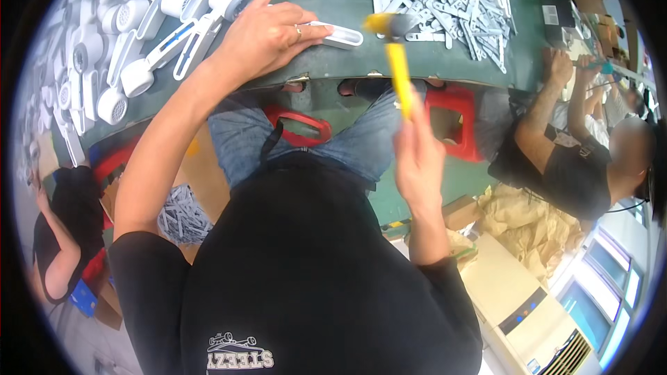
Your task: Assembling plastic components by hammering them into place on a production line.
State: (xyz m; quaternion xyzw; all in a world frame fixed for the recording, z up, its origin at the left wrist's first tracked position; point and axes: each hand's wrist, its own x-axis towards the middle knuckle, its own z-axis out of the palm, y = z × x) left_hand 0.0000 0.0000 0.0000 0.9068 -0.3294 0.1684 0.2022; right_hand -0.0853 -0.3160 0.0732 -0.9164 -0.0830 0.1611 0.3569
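Left hand (267,35) lies flat on the green bench (417,62), fingers spread, index finger pointing up and away; fingertips press down on a white plastic handle piece (339,35) lying at the bench's near edge. Ring on one finger. The hand is not closed around the piece, only resting on top of it.

Right hand (419,156) is clamped around the yellow handle of a hammer (396,48), held upright, its head blurred just above the bench and just right of the white piece (touching or not, cannot tell).

Pile of white round-headed devices (132,42) covers the bench at left, near the left hand. Heap of loose white plastic strips (458,7) sits at upper right, beyond the hammer head.

Under the bench edge: a red stool (455,121) to the right of the person's jeans-clad knees. A co-worker in a black shirt (577,167) sits far right, hands up at the same bench. Another person (59,236) at lower left. Crumpled brown paper (517,226) on the floor at right.
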